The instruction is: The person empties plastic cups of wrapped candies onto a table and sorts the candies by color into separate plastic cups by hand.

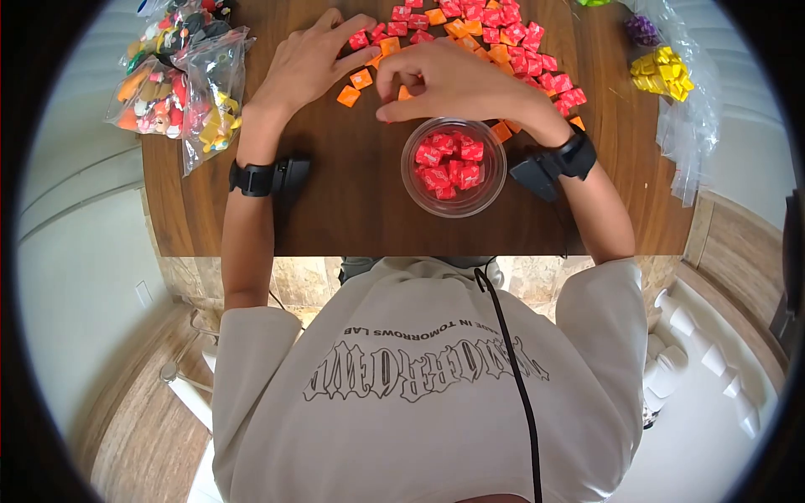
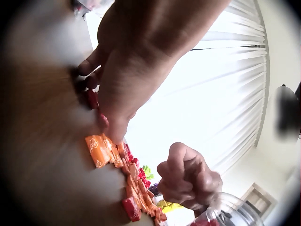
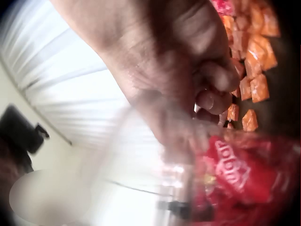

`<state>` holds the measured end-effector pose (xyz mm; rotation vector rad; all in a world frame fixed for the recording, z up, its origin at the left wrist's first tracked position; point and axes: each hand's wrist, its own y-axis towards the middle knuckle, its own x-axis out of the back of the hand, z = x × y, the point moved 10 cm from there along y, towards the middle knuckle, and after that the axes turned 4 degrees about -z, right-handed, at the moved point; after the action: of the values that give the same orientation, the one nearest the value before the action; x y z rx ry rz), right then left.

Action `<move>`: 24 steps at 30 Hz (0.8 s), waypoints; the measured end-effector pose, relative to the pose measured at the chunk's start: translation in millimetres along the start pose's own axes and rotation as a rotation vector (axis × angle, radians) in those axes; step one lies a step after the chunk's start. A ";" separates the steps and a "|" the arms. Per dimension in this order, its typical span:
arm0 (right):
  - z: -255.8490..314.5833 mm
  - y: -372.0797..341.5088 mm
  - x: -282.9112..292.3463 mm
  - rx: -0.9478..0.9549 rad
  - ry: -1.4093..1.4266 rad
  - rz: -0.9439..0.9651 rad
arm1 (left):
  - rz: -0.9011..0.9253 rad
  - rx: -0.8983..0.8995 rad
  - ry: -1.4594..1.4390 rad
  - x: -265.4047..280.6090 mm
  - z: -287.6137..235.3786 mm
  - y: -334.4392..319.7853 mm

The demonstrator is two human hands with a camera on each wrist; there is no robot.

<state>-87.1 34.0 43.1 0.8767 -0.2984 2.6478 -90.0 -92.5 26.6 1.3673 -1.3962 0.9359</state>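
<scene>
My left hand (image 1: 314,63) reaches over the near left of a spread of wrapped candies. Its thumb and index finger stand apart, with a red candy (image 1: 359,39) between them. In the left wrist view its fingertips are right at the red candies (image 2: 91,99), beside an orange candy (image 2: 98,151). My right hand (image 1: 457,80) is just beyond a clear round tub (image 1: 411,189), fingers curled. A bit of red wrapper shows at its thumb tip; its palm side is mostly hidden. Inside the tub lie several red candies (image 1: 449,163), seen close in the right wrist view.
Red and orange candies (image 1: 524,59) spread across the far middle of the wooden table (image 1: 352,201). Clear bags of small figures (image 1: 159,96) lie at left. At right are yellow candies (image 1: 662,74), purple ones (image 1: 641,31) and clear plastic bags (image 1: 683,151).
</scene>
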 end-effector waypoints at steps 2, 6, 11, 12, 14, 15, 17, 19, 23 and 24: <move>2.4 3.0 -2.8 0.049 -0.155 -0.026 | -0.009 -0.007 -0.009 1.4 -3.3 1.3; -3.1 6.2 -14.8 0.203 -0.397 -0.023 | -0.055 0.004 -0.175 -0.1 8.8 7.4; -7.1 2.2 -19.2 0.186 -0.227 0.071 | -0.189 0.021 -0.117 9.5 12.7 -1.7; -3.3 -4.8 4.4 0.180 0.022 -0.089 | -0.191 0.022 -0.119 5.7 15.9 0.0; -16.8 -19.9 33.7 -0.007 0.615 -0.172 | -0.428 -0.280 -0.034 20.3 -7.0 -6.2; -23.6 -22.1 35.8 -0.010 0.618 -0.168 | -0.424 -0.275 -0.036 20.7 -7.5 -6.3; -32.3 -17.6 49.2 0.138 1.053 -0.156 | -0.305 -0.370 -0.084 14.8 -22.2 0.9; -56.6 -4.3 50.3 0.098 1.069 -0.194 | -0.263 -0.386 -0.079 9.5 -29.6 7.8; -74.2 11.2 75.5 -0.043 0.000 -0.398 | -0.196 -0.374 -0.050 -8.6 -27.4 21.2; -56.0 10.4 74.0 0.006 -0.241 -0.378 | -0.197 -0.374 -0.049 -10.9 -25.9 23.3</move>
<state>-177.0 59.4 43.0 1.1319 -0.1615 2.2018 -111.0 -62.6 25.1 1.2198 -1.3630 0.4850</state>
